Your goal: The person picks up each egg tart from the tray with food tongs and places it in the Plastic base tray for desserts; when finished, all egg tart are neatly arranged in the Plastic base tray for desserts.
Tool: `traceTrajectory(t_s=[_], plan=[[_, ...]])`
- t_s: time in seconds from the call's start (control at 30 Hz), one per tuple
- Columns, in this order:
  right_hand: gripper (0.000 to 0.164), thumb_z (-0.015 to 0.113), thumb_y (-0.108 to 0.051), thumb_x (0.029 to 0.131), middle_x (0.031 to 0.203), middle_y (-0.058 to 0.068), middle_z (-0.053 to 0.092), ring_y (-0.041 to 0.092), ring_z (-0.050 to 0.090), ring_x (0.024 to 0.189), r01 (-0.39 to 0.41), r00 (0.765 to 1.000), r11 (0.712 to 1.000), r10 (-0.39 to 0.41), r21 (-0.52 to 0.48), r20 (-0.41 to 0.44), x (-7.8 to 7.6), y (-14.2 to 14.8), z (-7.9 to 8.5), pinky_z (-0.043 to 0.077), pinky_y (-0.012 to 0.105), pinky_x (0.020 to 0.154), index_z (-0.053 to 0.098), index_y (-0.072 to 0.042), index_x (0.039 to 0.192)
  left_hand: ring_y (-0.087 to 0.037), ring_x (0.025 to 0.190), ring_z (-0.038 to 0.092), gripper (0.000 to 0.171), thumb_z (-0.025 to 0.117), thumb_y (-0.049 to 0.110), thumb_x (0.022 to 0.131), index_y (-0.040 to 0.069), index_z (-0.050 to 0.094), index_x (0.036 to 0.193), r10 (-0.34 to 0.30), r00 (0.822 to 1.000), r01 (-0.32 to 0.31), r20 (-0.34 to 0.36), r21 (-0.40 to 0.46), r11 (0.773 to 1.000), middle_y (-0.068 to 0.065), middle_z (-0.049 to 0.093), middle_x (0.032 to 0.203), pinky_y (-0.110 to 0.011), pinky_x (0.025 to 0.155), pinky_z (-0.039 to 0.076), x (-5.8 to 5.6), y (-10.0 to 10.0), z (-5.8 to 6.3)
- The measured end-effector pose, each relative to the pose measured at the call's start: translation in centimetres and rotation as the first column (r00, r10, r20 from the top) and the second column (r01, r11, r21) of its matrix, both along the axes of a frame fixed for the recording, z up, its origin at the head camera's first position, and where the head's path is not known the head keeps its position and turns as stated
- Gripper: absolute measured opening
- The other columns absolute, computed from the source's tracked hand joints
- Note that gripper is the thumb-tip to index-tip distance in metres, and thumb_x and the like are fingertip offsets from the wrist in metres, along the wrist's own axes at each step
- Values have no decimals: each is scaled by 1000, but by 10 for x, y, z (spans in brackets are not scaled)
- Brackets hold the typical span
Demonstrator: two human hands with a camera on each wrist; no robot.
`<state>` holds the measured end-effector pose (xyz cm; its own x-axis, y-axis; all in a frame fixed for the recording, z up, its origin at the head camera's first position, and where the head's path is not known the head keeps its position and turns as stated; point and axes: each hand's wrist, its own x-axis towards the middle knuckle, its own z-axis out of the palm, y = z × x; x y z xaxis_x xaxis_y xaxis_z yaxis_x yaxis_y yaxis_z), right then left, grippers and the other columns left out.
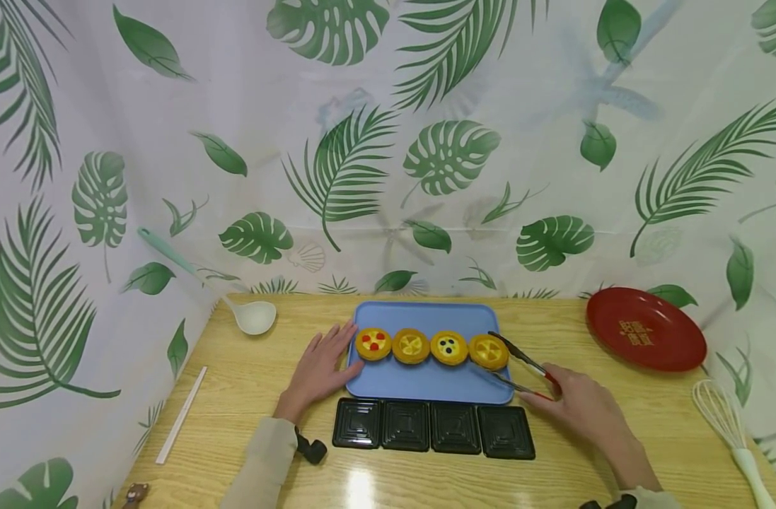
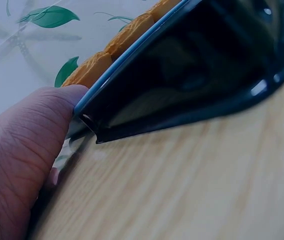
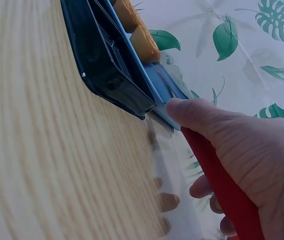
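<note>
A blue tray (image 1: pixel 419 382) bears a row of several toy tarts. The leftmost is a tart with red pieces (image 1: pixel 373 344); beside it lies a lemon-topped tart (image 1: pixel 411 346), then a tart with dark berries (image 1: pixel 449 348). My left hand (image 1: pixel 320 367) lies with straight, spread fingers along the tray's left edge, its thumb at the rim. In my right hand (image 1: pixel 581 406) I grip red-handled tongs (image 1: pixel 533 365). Their spread arms reach over the tray's right edge, either side of the rightmost tart (image 1: pixel 489 351). The right wrist view shows the red tong handle (image 3: pixel 217 180) under my thumb.
Several square black dishes (image 1: pixel 405 425) line the tray's near side. A white ladle (image 1: pixel 256 318) and a white stick (image 1: pixel 181 416) are at the left. A red plate (image 1: pixel 645 329) and a whisk (image 1: pixel 734 438) lie right; a small brown bear figure (image 1: pixel 135 493) is front left.
</note>
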<state>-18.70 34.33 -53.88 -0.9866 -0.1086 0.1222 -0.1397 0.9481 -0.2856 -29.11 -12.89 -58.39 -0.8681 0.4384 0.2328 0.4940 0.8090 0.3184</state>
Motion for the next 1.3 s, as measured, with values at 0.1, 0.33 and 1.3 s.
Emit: traceTrajectory(t_s=[0.1,0.33,1.3], plan=[[74,61,-73,78,62,-4,38,13,36,54,-2,1000,1000,3,15,-13,0,1,1,26,30,47,63,-12,120,-28,146,25,78,47,63,92,21,28,155,2,1000,-2,5,0,1000,3,26,160,-54,117,18,0,0,1],[66,61,-70,81,61,-5,38,13,35,54,-8,1000,999,9,32,-27,1,2,2,25,29,47,65,-14,114,-27,147,24,78,44,65,92,22,27,156,7,1000,-7,12,-7,1000,5,24,161,-53,117,17,1,0,0],[44,69,-60,81,63,-8,41,10,34,49,-46,987,997,55,62,-153,4,-3,19,24,25,43,60,-18,88,-26,147,23,77,45,64,93,25,25,156,11,1000,-11,20,-4,1000,5,25,161,-52,118,16,1,0,1]])
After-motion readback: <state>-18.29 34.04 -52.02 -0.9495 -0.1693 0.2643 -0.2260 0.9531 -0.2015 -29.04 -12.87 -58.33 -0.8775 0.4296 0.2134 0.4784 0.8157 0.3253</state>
